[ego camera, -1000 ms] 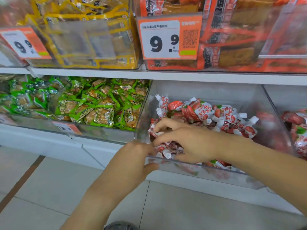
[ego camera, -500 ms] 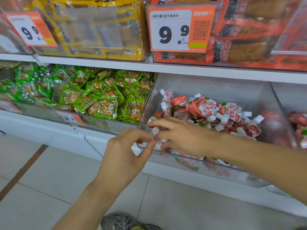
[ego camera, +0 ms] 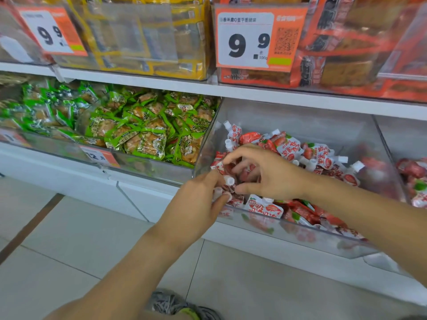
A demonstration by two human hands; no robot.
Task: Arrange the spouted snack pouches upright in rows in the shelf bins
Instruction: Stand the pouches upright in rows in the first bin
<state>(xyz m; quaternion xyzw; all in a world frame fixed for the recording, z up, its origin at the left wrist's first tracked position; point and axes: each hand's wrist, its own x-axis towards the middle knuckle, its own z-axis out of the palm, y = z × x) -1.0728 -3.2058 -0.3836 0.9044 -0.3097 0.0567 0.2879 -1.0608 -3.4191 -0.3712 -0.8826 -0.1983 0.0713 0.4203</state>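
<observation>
A clear plastic shelf bin [ego camera: 323, 241] holds several red-and-white spouted snack pouches [ego camera: 288, 146] with white caps, most lying jumbled. At the bin's front left corner my left hand [ego camera: 196, 204] pinches the white spouts of pouches [ego camera: 227, 181] between thumb and fingers. My right hand [ego camera: 265, 172] reaches in from the right, its fingers curled around the same cluster of pouches. One pouch [ego camera: 263, 205] stands against the front wall just right of my hands. The pouches under my palms are hidden.
A bin of green snack packs [ego camera: 147, 135] sits to the left, and another bin with red pouches [ego camera: 413, 179] to the right. Above the white shelf edge [ego camera: 254, 93] are yellow and orange packs with price tags [ego camera: 254, 38]. Tiled floor and my shoe [ego camera: 175, 303] lie below.
My right hand has opened its fingers and spread over the pouch cluster. My left hand stays at the front left corner, still pinching spouts. The view has shifted slightly.
</observation>
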